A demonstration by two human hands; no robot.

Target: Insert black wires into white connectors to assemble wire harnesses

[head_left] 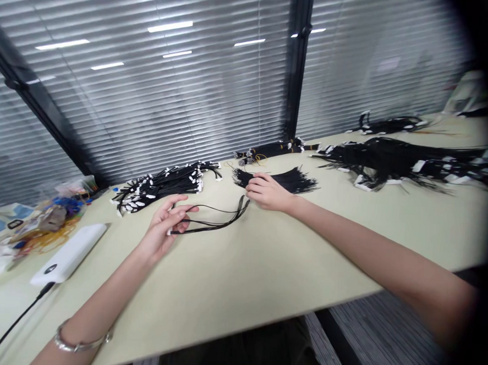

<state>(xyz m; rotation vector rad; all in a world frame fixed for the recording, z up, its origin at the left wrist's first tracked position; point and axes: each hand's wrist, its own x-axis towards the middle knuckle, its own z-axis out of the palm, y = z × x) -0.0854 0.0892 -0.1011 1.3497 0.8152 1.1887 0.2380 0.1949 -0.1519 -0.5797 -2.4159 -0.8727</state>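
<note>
A thin black cable harness (pixel 216 225) is held in my left hand (pixel 164 227), with thumb and fingers closed round one end; a white connector shows at its lower edge. The harness bows to the right, and its other end comes up just beside my right hand (pixel 266 192). My right hand's fingers are curled at the left part of a bundle of short black wires (pixel 296 181). What lies between those fingertips is too small to make out. Behind my left hand is a pile of black cables with white connectors (pixel 165 183).
A white power bank (pixel 70 253) with a black cord lies at the left, by plastic bags and yellow rubber bands (pixel 52 237). Tied black bundles (pixel 274 149) lie at the back, and more harnesses (pixel 402 159) at the right. Window blinds rise behind the table (pixel 221 291).
</note>
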